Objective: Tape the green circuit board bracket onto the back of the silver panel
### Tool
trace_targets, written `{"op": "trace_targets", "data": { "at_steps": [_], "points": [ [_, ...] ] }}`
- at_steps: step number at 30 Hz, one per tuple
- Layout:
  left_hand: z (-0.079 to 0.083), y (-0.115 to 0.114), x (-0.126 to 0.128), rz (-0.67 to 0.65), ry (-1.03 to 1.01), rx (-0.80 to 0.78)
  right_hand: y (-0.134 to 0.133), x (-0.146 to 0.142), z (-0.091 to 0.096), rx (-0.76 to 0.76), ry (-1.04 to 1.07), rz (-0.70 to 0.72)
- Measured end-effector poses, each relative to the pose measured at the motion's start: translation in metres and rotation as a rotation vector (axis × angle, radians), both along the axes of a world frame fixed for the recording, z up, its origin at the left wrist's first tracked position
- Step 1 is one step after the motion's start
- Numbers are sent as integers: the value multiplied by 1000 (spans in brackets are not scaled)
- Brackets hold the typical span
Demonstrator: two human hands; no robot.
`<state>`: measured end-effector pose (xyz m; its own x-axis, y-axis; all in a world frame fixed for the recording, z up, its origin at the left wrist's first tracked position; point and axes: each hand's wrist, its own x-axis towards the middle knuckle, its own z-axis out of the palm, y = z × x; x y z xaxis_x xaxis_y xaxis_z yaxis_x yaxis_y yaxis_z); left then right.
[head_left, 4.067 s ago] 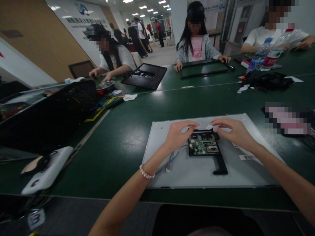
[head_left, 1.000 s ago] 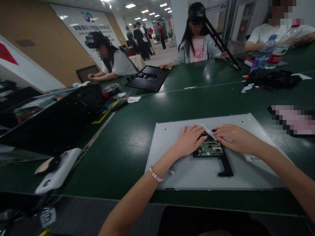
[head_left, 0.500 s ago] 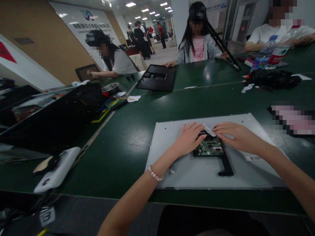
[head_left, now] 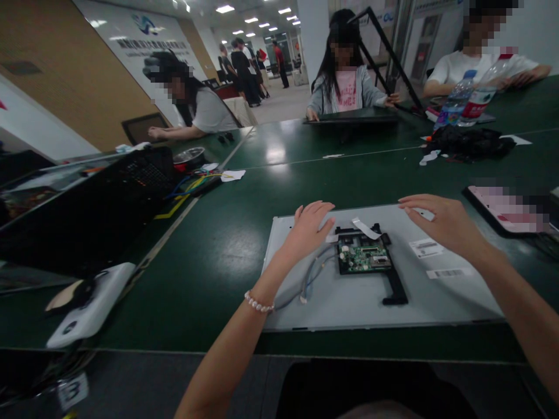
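In front of me a grey metal display panel (head_left: 305,308) lies flat on the green table. On its middle sits a green circuit board (head_left: 364,256) in a black plastic bracket (head_left: 395,288). A white ribbon cable (head_left: 365,228) sticks up at the board's far edge. Grey wires (head_left: 309,276) run from the board's left side across the panel. My left hand (head_left: 311,230) hovers left of the board, fingers spread and holding nothing. Over the panel's far right part is my right hand (head_left: 445,224), also open, apart from the ribbon cable. Labels (head_left: 425,248) show beneath it.
A phone-like device (head_left: 502,212) lies to the right. Farther back are plastic bottles (head_left: 476,105) and a black bag (head_left: 469,142). A large black screen (head_left: 87,215) and a white power strip (head_left: 91,305) are at left. A person across the table holds a dark panel (head_left: 353,119).
Both my hands have come off the ribbon cable and moved apart, left and right, uncovering the board. The person opposite has moved the dark panel rightward and tilted it.
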<state>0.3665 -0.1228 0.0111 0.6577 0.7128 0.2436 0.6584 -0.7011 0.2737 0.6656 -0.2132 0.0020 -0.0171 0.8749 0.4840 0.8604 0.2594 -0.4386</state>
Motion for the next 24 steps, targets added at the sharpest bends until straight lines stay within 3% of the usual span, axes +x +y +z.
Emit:
{"op": "trace_targets", "data": {
  "at_steps": [5, 9, 14, 19, 24],
  "points": [
    [4, 11, -11, 88, -35, 40, -33, 22, -6, -159, 50, -207],
    [21, 18, -25, 101, -130, 83, -73, 40, -30, -297, 164, -401],
    [40, -2, -60, 174, -162, 42, -118, 64, -60, -437, 291, -438],
    [20, -54, -108, 337, -88, -82, -143, 69, -60, -506, 533, -440],
    [-11, -96, -137, 562, -192, -161, -140, 60, -47, -471, 643, -409]
  ]
}}
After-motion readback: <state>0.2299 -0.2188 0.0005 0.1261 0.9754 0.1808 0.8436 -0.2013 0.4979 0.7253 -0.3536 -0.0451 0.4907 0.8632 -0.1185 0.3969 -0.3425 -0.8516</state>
